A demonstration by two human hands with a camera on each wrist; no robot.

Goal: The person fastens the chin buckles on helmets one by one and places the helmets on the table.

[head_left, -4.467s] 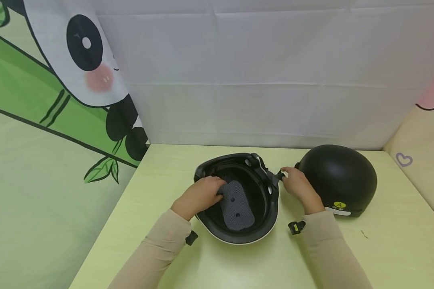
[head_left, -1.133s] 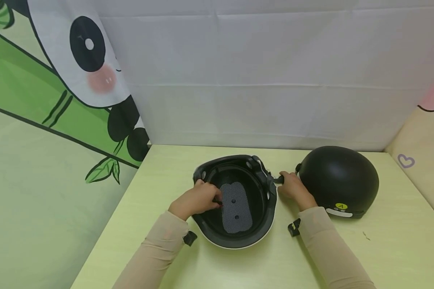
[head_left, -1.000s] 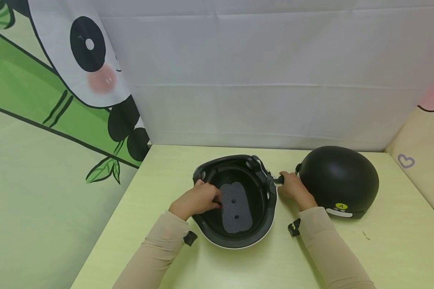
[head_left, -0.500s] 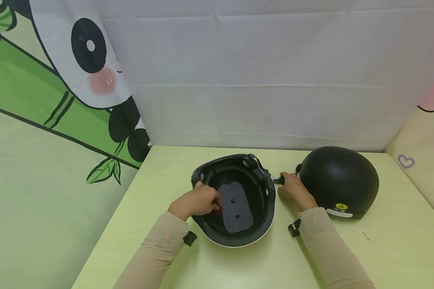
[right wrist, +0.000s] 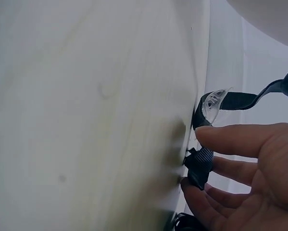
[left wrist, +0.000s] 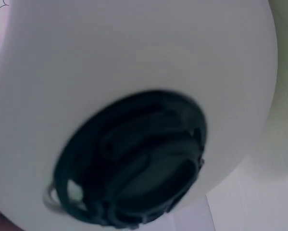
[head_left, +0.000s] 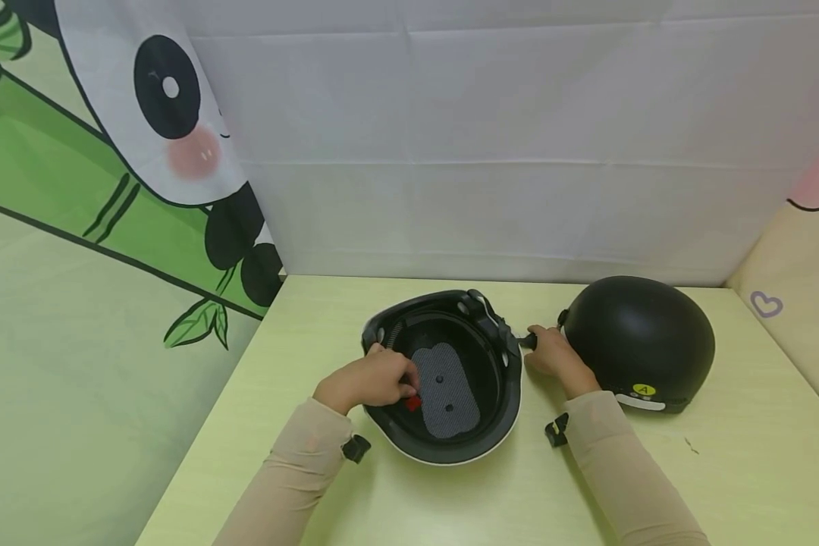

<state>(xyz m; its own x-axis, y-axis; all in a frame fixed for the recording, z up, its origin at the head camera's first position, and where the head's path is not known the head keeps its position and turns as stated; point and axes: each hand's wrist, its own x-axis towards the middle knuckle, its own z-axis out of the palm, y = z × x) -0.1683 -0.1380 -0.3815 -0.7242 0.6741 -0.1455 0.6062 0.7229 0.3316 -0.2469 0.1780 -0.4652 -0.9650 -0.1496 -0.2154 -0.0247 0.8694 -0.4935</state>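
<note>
An upturned black helmet [head_left: 503,409] lies mid-table with a grey mesh pad [head_left: 445,387] in its bowl. My left hand [head_left: 399,387] reaches in over the left rim, fingers curled, and pinches a small red piece [head_left: 413,403] at the pad's left edge. The left wrist view is blurred and shows only a dark oval helmet [left wrist: 134,159]. My right hand [head_left: 534,339] is at the helmet's right side. There it pinches a black strap buckle [right wrist: 199,166] between thumb and fingers [right wrist: 230,139]. A clear clip [right wrist: 213,103] hangs on the strap above it.
A second black helmet [head_left: 638,337], dome up with a yellow "A" sticker [head_left: 644,389], stands just right of my right hand. Fabric walls close in the pale green table [head_left: 737,455] at the back and both sides.
The small red piece has come into view at my left fingertips, and that hand drew slightly toward me. The upturned helmet shifted a little. My right hand kept its hold on the buckle.
</note>
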